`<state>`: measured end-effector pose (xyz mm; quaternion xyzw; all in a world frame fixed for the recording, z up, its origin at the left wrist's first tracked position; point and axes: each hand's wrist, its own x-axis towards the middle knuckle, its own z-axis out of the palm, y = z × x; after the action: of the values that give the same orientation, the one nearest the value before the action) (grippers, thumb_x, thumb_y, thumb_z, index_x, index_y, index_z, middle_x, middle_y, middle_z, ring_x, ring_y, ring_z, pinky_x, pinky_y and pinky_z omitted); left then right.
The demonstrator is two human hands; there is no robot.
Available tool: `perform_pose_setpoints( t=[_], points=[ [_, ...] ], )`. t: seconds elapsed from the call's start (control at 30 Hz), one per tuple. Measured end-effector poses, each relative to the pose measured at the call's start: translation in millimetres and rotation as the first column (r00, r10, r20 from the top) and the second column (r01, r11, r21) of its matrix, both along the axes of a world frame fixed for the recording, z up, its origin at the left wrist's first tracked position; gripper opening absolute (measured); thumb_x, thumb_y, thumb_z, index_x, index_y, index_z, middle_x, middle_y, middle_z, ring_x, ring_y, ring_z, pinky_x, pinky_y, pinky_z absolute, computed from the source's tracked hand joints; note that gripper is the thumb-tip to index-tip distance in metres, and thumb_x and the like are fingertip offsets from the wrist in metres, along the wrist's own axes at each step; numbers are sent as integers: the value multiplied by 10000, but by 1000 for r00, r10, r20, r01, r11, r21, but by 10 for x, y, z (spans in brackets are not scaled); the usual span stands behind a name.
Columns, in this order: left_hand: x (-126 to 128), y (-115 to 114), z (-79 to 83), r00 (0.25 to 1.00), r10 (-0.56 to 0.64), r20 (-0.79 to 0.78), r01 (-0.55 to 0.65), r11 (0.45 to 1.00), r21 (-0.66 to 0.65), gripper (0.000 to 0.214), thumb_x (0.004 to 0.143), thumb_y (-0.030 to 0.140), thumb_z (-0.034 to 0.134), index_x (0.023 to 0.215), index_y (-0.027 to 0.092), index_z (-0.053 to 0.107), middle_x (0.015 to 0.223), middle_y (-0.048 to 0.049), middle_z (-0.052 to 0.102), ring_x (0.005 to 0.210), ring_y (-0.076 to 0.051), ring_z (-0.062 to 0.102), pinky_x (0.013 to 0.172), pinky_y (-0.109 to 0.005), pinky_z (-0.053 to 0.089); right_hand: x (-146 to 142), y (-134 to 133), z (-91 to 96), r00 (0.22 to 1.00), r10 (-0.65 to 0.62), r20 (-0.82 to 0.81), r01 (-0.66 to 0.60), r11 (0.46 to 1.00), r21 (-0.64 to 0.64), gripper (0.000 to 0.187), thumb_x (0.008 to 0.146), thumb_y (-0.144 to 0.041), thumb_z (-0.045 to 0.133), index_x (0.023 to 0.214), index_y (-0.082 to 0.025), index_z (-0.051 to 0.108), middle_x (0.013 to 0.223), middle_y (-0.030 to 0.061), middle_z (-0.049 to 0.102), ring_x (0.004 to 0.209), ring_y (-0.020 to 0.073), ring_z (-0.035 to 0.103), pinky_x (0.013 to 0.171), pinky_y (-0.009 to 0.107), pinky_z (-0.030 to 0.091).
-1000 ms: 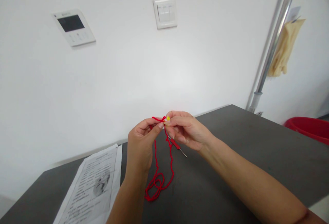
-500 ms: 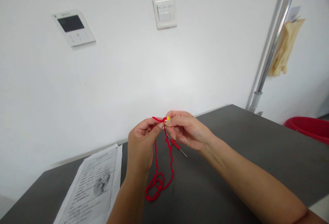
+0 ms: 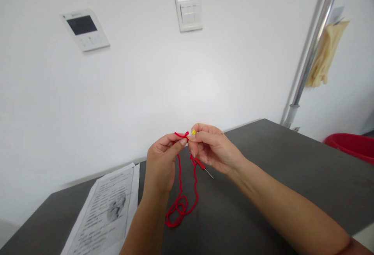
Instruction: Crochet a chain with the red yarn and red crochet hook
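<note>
My left hand pinches red yarn between thumb and forefinger, and a short end and a small loop stick up above the fingertips. Right beside it, my right hand is closed, with a small yellow piece between thumb and forefinger. That piece is too small to name; its lower part is hidden by the fingers. From the hands the yarn hangs down in two strands to a loose coil on the table. Under my right hand lies a thin metal tool with a red grip, perhaps a crochet hook, partly hidden.
A printed sheet lies on the dark table at the left. The white wall behind carries a panel and a light switch. At the right are a metal pole, hanging yellowish gloves and a red basin.
My right hand has moved slightly up and away from my left fingertips with the yellow piece. A small red loop now shows more clearly above the left fingers.
</note>
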<state>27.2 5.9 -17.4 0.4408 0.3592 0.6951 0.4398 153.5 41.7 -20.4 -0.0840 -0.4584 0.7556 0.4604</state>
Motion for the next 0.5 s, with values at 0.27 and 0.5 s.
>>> perform_pose_setpoints(
  t=[0.27,0.5],
  points=[
    [12,-9,-1,1000,-14,-22,14,1000,-18,104,604,215,828,677,165,773,666,-28,732,736,-184,681,860,-370,523,-1,-12,6,999,-29,42,28,999,32,151,699,-223,678,697,-184,532,456,-32,668,249,62,464,246,114,300],
    [39,-12,-1,999,50,-1,-50,999,-11,101,577,201,833,650,174,768,635,-16,722,682,-158,660,749,-314,528,16,-7,18,997,-25,74,21,999,49,158,700,-227,665,712,-197,511,438,-35,656,244,65,437,253,124,284]
  ],
)
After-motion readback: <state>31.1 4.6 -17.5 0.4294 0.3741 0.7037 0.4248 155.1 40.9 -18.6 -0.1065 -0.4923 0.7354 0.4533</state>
